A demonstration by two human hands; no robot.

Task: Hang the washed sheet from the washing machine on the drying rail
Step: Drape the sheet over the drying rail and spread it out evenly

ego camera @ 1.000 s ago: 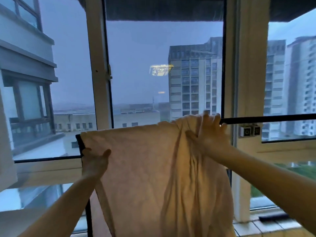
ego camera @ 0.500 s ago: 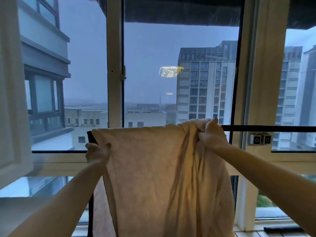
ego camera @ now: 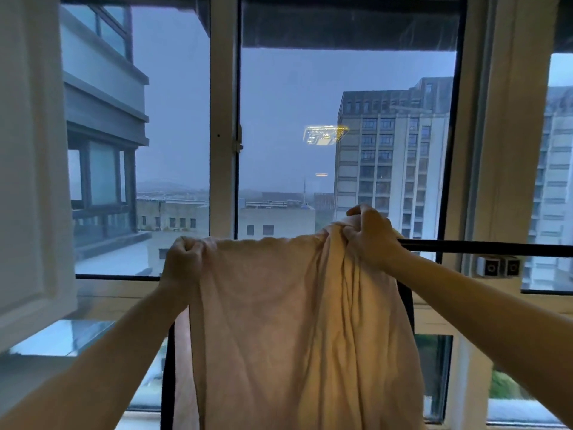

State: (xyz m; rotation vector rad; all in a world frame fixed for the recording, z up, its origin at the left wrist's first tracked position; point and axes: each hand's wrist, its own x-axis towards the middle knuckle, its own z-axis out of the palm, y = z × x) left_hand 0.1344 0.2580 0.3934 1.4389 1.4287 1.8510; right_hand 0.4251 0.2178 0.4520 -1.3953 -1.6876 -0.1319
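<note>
Since a second ago, both flat palms have been closed into fists, and the left hand [ego camera: 183, 262] has been raised to the top left corner of the sheet [ego camera: 294, 321]. One pale cream sheet is draped over one black drying rail [ego camera: 483, 247], hung down in front of the window [ego camera: 223, 119] and bunched into folds on its right side. The left corner is gripped by curled left fingers. The bunched top edge at right is clutched by the right hand [ego camera: 372, 237], fingers clenched round the cloth at rail level. Two bare forearms are seen. Two small square fittings [ego camera: 499, 266] are fixed just under the rail at right. One light reflection [ego camera: 325, 135] is seen in the glass.
</note>
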